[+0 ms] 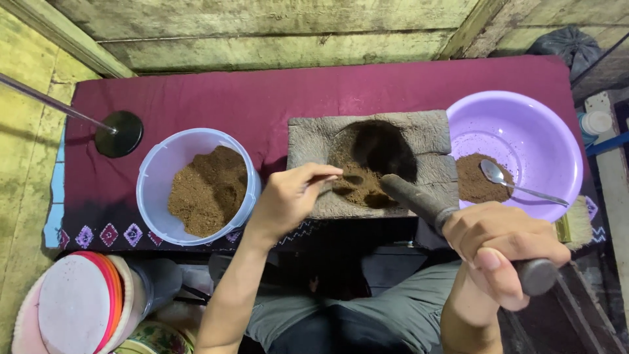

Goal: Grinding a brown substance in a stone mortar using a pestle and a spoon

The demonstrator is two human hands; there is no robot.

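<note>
Right hand (504, 252) grips a dark pestle (426, 203); its tip sits in the stone mortar (373, 164) mid-table. Left hand (288, 196) pinches a spoon (334, 183), mostly hidden, in the brown powder (360, 187).

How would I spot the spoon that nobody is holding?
Start at the dark red cloth covering the table and follow it to its right end, where a wide lilac basin sits beside the grey stone mortar. The metal spoon lies inside it, bowl resting on brown powder. Unlike the spoon in the left hand, it lies free.
</note>
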